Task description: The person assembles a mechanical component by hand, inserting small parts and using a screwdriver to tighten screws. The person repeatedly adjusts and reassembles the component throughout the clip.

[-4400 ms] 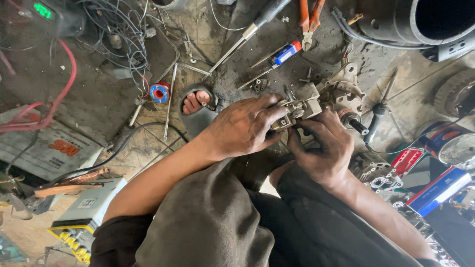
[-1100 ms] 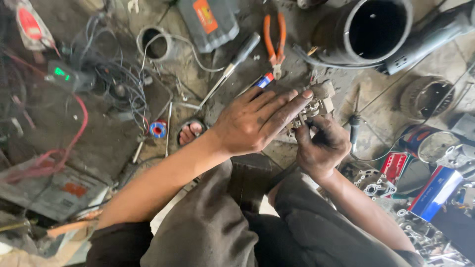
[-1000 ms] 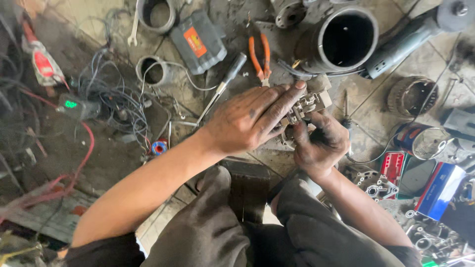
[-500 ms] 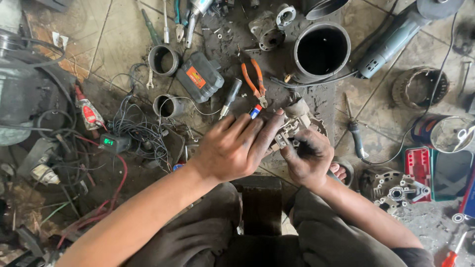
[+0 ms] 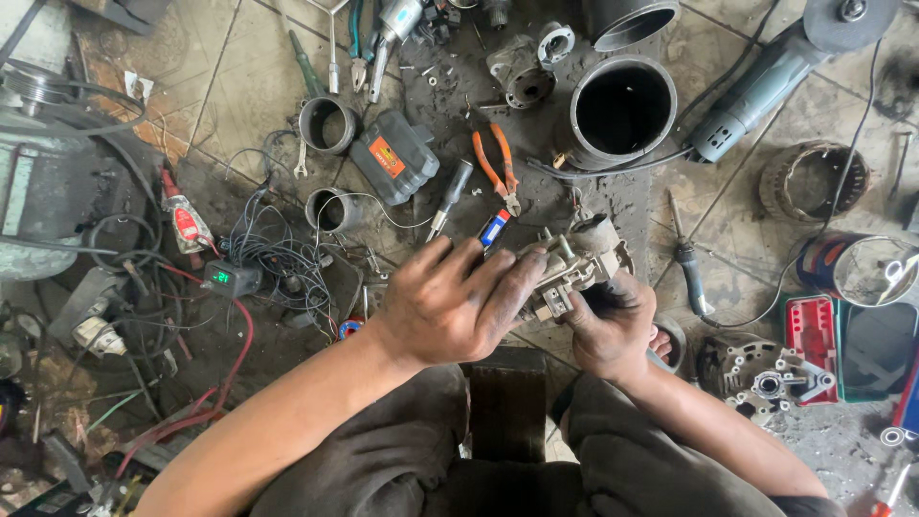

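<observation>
I hold a grimy metal motor part point(image 5: 576, 265) in front of me, above a dirty tiled floor. My left hand point(image 5: 458, 304) lies over its left side, fingers spread along the casting and gripping it. My right hand point(image 5: 613, 325) clasps the same part from below and from the right, fingers curled under it. Both hands are black with grease. My knees in dark trousers sit under the hands, with a small dark stool point(image 5: 507, 407) between them.
Orange-handled pliers point(image 5: 495, 170), a black screwdriver point(image 5: 450, 196), a grey battery pack point(image 5: 394, 155), steel cylinder housings point(image 5: 622, 110) and an angle grinder point(image 5: 766, 81) lie beyond the hands. Tangled wires point(image 5: 278, 254) spread left. A red case point(image 5: 809, 335) and an alternator end cover point(image 5: 766, 378) lie right.
The view has tilted forward, so more of the floor beyond the hands shows. Both hands stayed on the metal part; the left fingers shifted from lying flat over it to gripping its side.
</observation>
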